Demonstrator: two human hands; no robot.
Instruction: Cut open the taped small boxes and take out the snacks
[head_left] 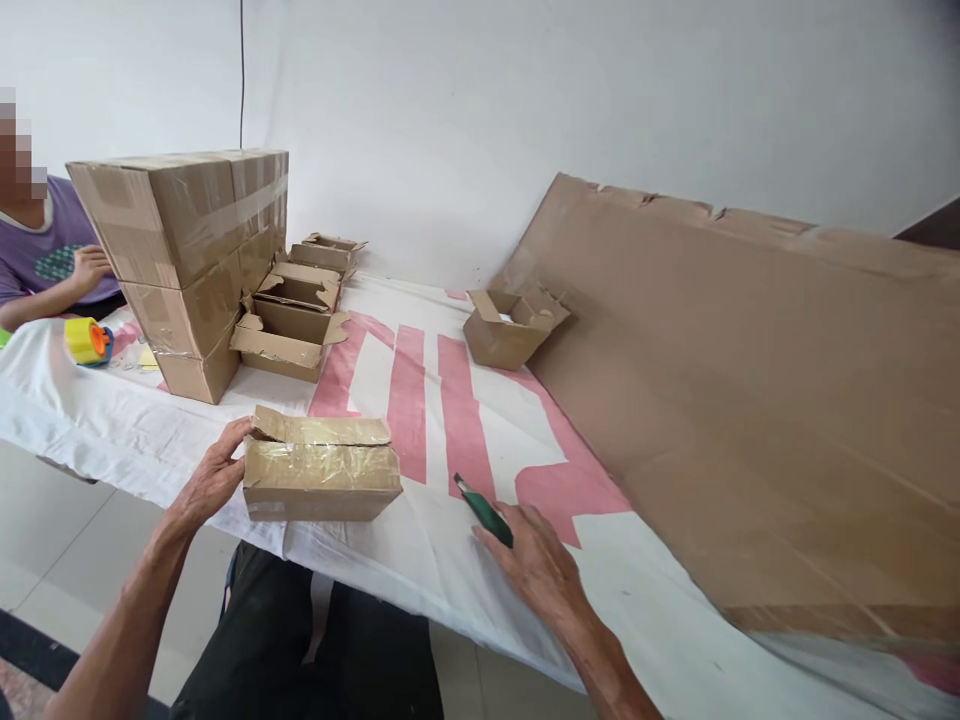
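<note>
A small cardboard box [322, 480] with clear tape over its top sits near the front edge of the table. Its top is parted along a seam, and the far flap is slightly raised. At the box's left end, my left hand [214, 475] grips the corner, with the fingertips partly hidden behind it. To the right of the box, my right hand [536, 555] is closed around a green utility knife [486, 512]. The knife's tip points up and left, over the pink-and-white tablecloth [409, 390], apart from the box.
Stacked taped cartons [199, 230] stand at the left, with opened small boxes [289, 335] beside them. Another opened box [506, 335] lies near a large cardboard sheet [750, 400] on the right. A person [56, 250] sits behind the stack, near a yellow tape roll [81, 342].
</note>
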